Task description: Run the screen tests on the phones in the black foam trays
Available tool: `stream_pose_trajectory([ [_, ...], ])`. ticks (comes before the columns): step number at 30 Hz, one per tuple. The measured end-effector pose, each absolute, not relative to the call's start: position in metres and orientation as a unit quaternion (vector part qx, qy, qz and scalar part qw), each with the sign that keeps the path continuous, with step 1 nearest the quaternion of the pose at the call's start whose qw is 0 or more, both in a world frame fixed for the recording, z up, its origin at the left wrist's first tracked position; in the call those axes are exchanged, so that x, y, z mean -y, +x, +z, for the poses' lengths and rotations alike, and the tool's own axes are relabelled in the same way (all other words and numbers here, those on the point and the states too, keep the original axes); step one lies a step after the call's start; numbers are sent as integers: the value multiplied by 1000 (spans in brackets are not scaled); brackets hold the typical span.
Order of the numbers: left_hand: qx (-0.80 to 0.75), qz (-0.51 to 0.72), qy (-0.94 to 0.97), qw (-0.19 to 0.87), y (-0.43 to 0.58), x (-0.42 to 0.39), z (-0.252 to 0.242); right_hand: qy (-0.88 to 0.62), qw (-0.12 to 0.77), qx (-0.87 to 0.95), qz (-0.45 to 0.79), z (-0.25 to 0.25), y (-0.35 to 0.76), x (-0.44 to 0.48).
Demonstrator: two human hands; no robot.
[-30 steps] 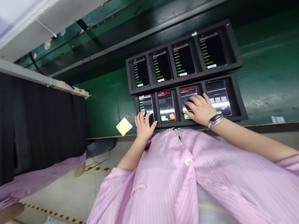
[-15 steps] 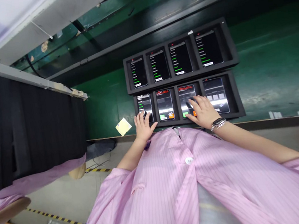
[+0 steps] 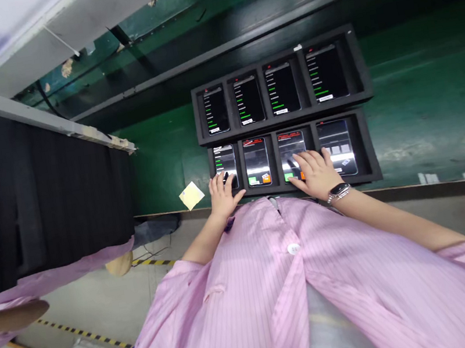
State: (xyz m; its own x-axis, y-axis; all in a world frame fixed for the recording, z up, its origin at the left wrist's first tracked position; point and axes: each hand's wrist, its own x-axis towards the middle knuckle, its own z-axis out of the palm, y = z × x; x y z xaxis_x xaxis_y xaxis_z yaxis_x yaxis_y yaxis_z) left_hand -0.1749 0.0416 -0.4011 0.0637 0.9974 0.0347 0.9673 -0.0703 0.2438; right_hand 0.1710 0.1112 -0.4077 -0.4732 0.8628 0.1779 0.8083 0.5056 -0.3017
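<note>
Eight glossy black smartphones [image 3: 282, 92] lie in two rows of four inside black foam trays [image 3: 369, 143] on a green work surface [image 3: 441, 129]. The bare left hand [image 3: 222, 195], fingers [image 3: 223, 181] loosely spread, rests on the lower row's first phone [image 3: 225, 160]. The right hand [image 3: 314, 174], wearing a silver-strapped watch [image 3: 339, 191], spreads its fingers [image 3: 311, 157] over the third phone [image 3: 291, 150]. A pale yellow sticky note [image 3: 192, 195] lies just beside the left hand.

Left forearm [image 3: 201, 240] and right forearm [image 3: 391, 216] are bare, extended forward and angled inward. Left hand [image 3: 222, 195]: palm down, fingers slightly spread and curved, tips lowered. Right hand [image 3: 314, 174]: palm down, fingers spread wider, watch [image 3: 338, 189] on wrist. Hands are apart; neither is closed in a grip.
</note>
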Motion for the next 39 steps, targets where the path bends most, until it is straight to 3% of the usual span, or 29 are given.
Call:
stream_pose_trajectory([
  [15, -656, 96, 747, 54, -178, -40, -404, -457, 218, 852, 131, -413, 178, -114],
  [20, -659, 96, 744, 60, -179, -40, -404, -497, 281, 783, 245, -404, 179, -113],
  [25, -658, 98, 744, 63, -179, -40, -404, -573, 362, 595, 431, -399, 175, -108],
  [29, -655, 104, 746, 63, -179, -40, -404, -589, 329, 534, 510, -392, 164, -108],
  [35, -651, 116, 748, 53, -179, -40, -407, -672, 320, 413, 525, -371, 150, -134],
  [39, -653, 109, 748, 56, -180, -40, -409, -679, 267, 448, 517, -366, 156, -157],
])
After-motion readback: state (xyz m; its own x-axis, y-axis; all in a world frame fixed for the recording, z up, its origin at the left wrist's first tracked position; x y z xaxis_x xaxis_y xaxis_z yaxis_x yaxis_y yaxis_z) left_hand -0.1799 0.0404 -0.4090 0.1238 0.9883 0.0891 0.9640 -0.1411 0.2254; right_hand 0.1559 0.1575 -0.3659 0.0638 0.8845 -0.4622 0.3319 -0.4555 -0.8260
